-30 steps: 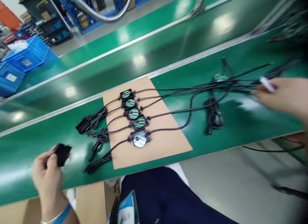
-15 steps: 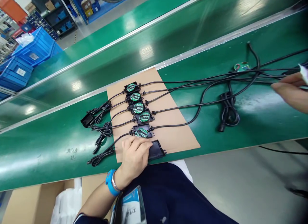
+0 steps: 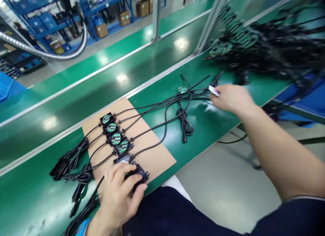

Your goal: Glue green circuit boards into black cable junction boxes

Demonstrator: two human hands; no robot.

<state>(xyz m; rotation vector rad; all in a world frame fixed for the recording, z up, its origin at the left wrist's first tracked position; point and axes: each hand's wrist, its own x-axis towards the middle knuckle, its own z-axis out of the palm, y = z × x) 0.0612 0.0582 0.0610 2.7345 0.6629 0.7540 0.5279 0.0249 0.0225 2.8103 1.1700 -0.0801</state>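
Note:
My left hand (image 3: 120, 192) is at the front of the cardboard sheet, with fingers and thumb curled around a black plastic case (image 3: 142, 175) and hiding part of it. Behind it, several open black cases stand in a row, holding round green circuit boards (image 3: 116, 138). Black cables (image 3: 149, 128) run from them to both sides. Further right, my right hand (image 3: 232, 98) pinches a small white piece (image 3: 213, 91), whose kind I cannot make out, above the far cable ends. A loose green board (image 3: 182, 89) lies among those cables.
The cardboard sheet (image 3: 162, 158) lies on the green bench (image 3: 203, 127). A bundled cable (image 3: 185, 124) with a plug is near my right hand. Coiled cables (image 3: 82, 175) lie at left. A heap of black cables and green boards (image 3: 269, 50) fills the far right, near metal posts (image 3: 210, 23).
The view has swung right, bringing the heap and more of my right arm into sight. My left hand has shifted onto the nearest black case. The white piece remains in my right hand.

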